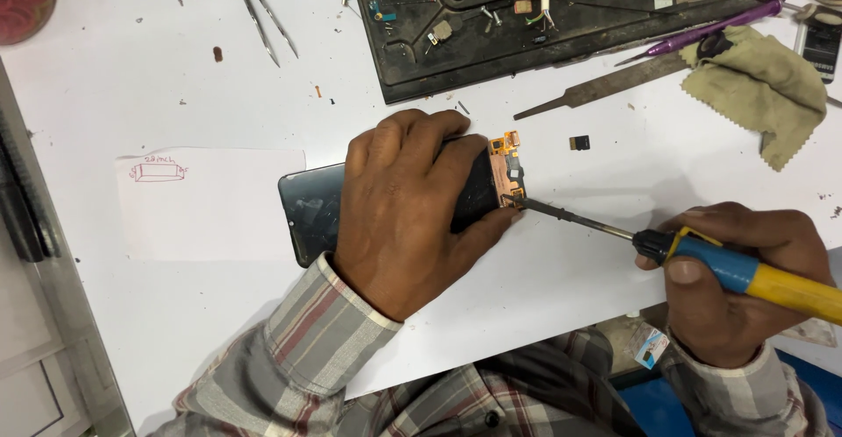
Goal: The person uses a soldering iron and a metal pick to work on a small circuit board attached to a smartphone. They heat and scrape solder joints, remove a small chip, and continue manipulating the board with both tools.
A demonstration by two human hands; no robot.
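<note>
The phone screen panel (386, 200) lies face-down near the middle of the white desk (175, 314), and everything else can be placed from it. The left hand (408, 209) lies flat over the panel, fingers spread and pressed down on it, thumb beside its right end, pinning it in place. At that right end sits a small orange flex board (507, 170). The right hand (741, 284), well to the right of the panel, is wrapped tight around the blue-and-yellow grip of a soldering iron (702, 257), whose thin tip reaches left to touch the lower edge of the flex board.

The step in hand looks like soldering at the flex connector. The next move seems to call for a steady tip on one small pad, and the panel kept from sliding.

Above the panel stands a black tool tray (570, 29); to the upper right lie a metal file (605, 86) and a tan cloth (759, 82); upper left are tweezers (261, 12); left lies a paper sheet (210, 205)
</note>
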